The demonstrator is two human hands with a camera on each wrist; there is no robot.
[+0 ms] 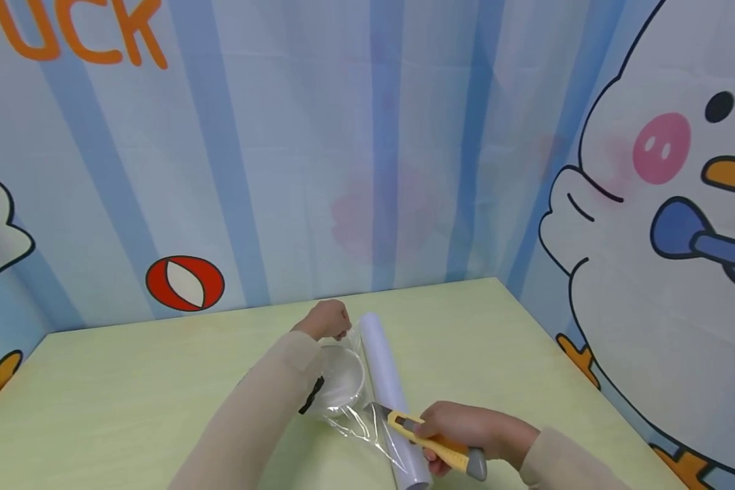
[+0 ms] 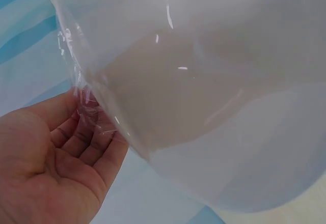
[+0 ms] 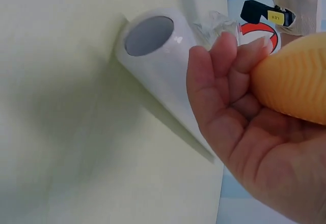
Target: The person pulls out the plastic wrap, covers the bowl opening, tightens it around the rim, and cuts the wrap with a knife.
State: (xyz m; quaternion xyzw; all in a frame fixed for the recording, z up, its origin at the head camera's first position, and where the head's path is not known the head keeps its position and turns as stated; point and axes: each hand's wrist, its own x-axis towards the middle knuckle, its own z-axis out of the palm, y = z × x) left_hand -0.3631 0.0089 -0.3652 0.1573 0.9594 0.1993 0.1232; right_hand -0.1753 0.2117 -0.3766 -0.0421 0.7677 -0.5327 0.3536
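Observation:
A white bowl [image 1: 338, 373] has clear plastic wrap [image 1: 361, 423] stretched over it. Beyond the bowl's far side, my left hand [image 1: 326, 320] pinches a gathered edge of the wrap, which bunches between thumb and fingers in the left wrist view. My right hand [image 1: 465, 430] grips a yellow utility knife [image 1: 400, 422], its thumb along the handle. The blade points left, over the wrap between bowl and roll; whether it touches the wrap I cannot tell. The white wrap roll [image 1: 382, 367] lies lengthwise just right of the bowl, partly under the knife.
A pale yellow-green table [image 1: 159, 395] lies beneath everything. Behind it hangs a blue striped curtain [image 1: 294, 170] with cartoon prints, and a further printed panel with a white duck [image 1: 649, 306] stands along the right. A black strap [image 1: 311, 395] is on the left wrist.

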